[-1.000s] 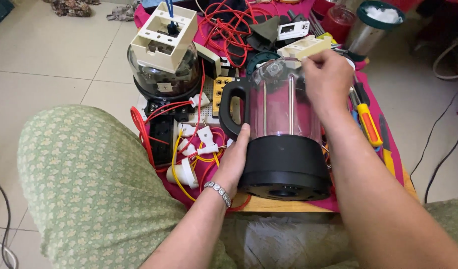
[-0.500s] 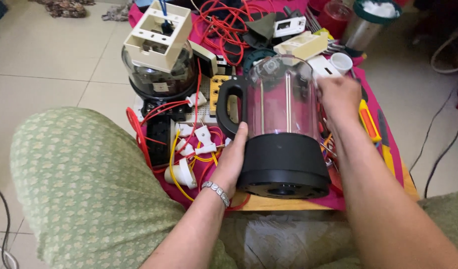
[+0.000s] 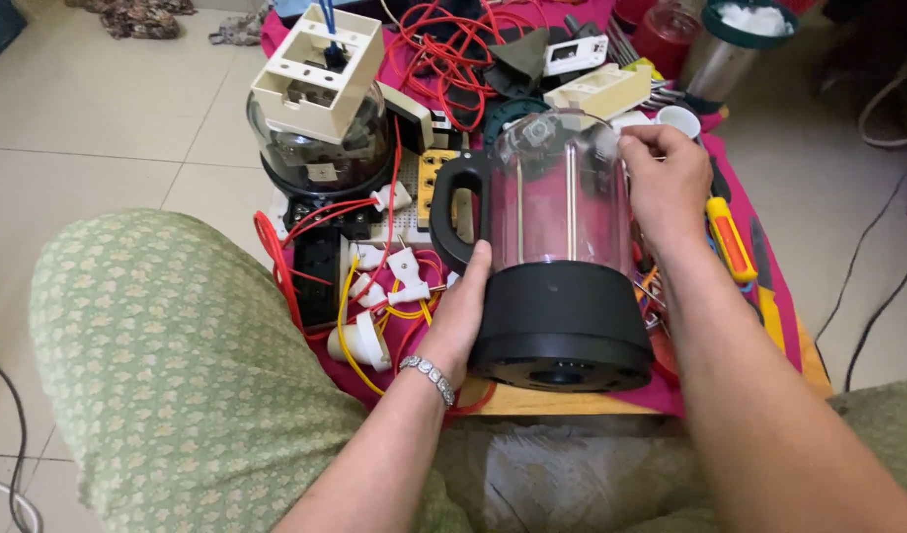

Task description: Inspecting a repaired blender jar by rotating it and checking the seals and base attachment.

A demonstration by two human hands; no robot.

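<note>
A clear blender jar [image 3: 562, 202] with a black handle and a wide black base [image 3: 562, 321] lies tilted toward me on a low wooden board with a pink cloth [image 3: 769, 296]. My left hand [image 3: 460, 311] presses against the left side of the black base. My right hand [image 3: 664, 183] grips the jar's clear upper wall on its right side. A silver bracelet sits on my left wrist.
Red and yellow wires and white plugs [image 3: 389, 281] lie left of the jar. A dark glass bowl with a cream plastic housing [image 3: 320, 109] stands at the back left. Yellow-handled screwdrivers [image 3: 735, 242] lie to the right. A steel container [image 3: 725, 44] stands behind. My green-clad knee [image 3: 167, 365] fills the lower left.
My right hand has slid down from the jar's rim to its right side. The left hand stays on the base, and the jar has barely moved.
</note>
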